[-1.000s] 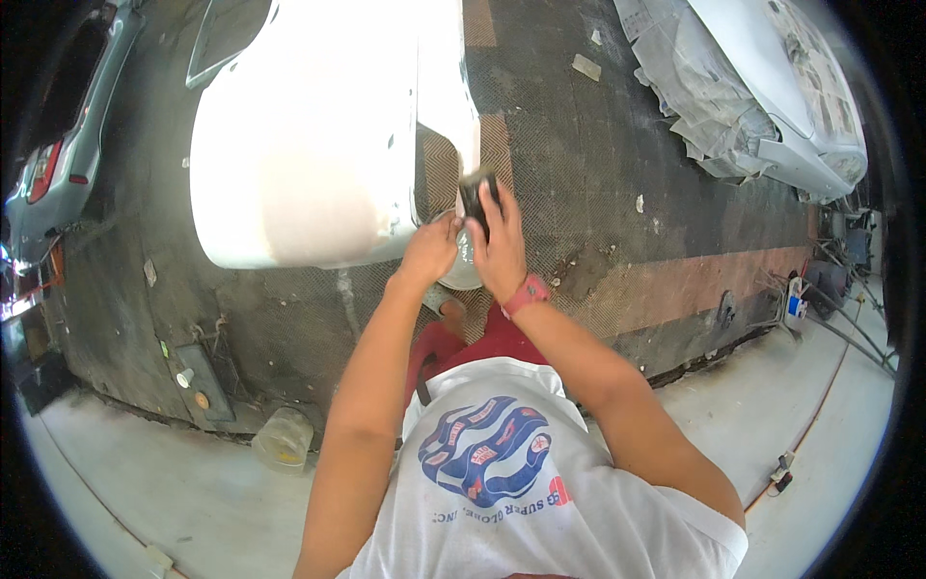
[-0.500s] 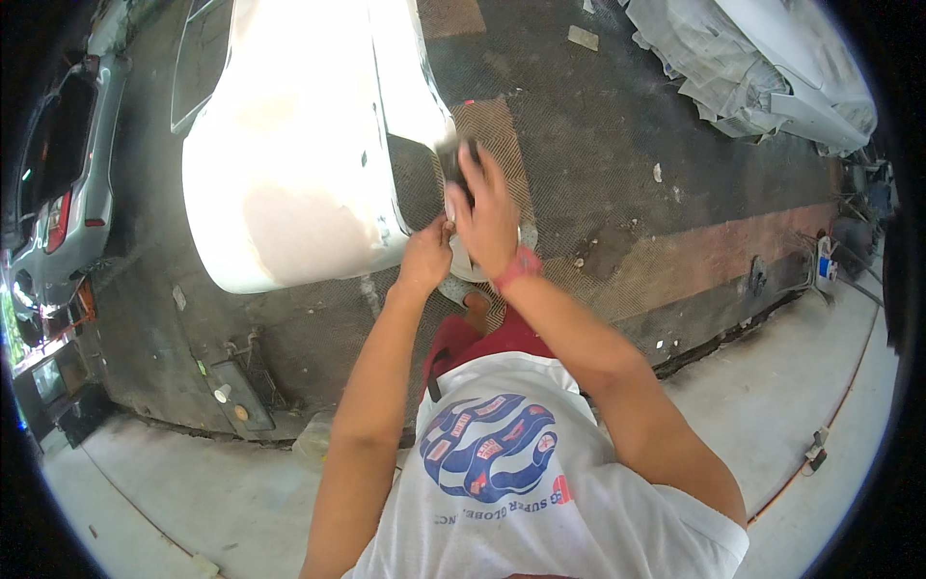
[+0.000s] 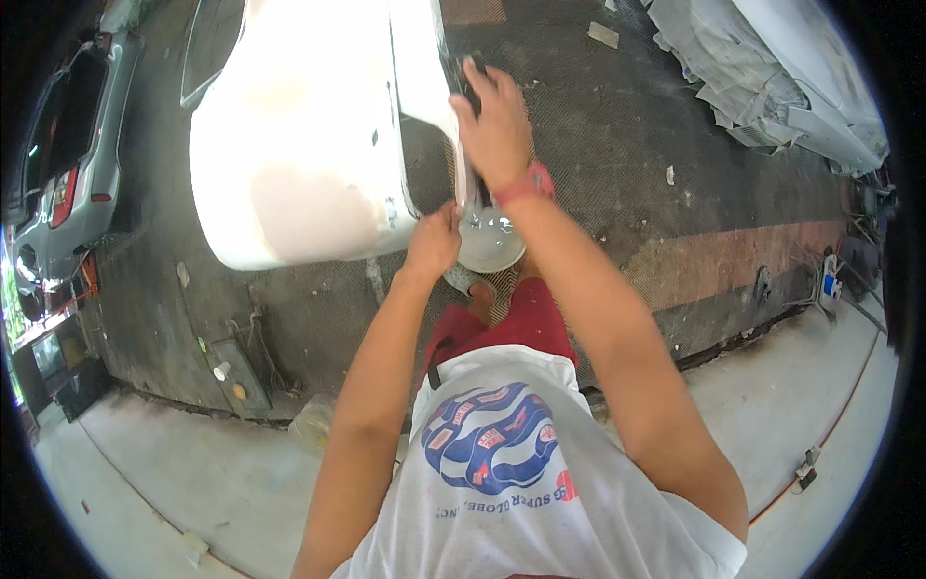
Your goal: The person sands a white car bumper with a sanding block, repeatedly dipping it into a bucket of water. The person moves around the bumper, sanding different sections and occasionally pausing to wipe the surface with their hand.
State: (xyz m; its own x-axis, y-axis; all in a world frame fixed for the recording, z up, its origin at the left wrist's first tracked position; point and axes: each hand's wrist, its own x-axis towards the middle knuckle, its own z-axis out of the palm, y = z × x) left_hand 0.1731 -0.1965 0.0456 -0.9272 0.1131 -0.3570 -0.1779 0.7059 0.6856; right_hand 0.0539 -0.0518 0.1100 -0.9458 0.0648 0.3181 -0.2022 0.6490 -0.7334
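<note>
A large white car body panel (image 3: 289, 154) with beige patches fills the upper middle. My left hand (image 3: 432, 241) is closed on the lower end of its narrow right-hand strip. Farther up that strip, my right hand (image 3: 492, 121), with a red band on the wrist, holds a dark block (image 3: 471, 101) against the edge, fingers bent over it; the block is partly hidden. A pale round basin (image 3: 487, 246) with liquid and bright reflections lies below the hands, above my feet.
A silver car (image 3: 92, 183) stands at far left. A white car covered with paper (image 3: 743, 87) is at upper right. A flat board (image 3: 241, 376) with small cups and a plastic container (image 3: 309, 425) lie at lower left. Metal stands (image 3: 820, 289) and a cord (image 3: 839, 410) are at right.
My right hand and the dark block have moved up along the strip, away from my left hand, uncovering more of the basin. My left hand stays on the strip's lower end.
</note>
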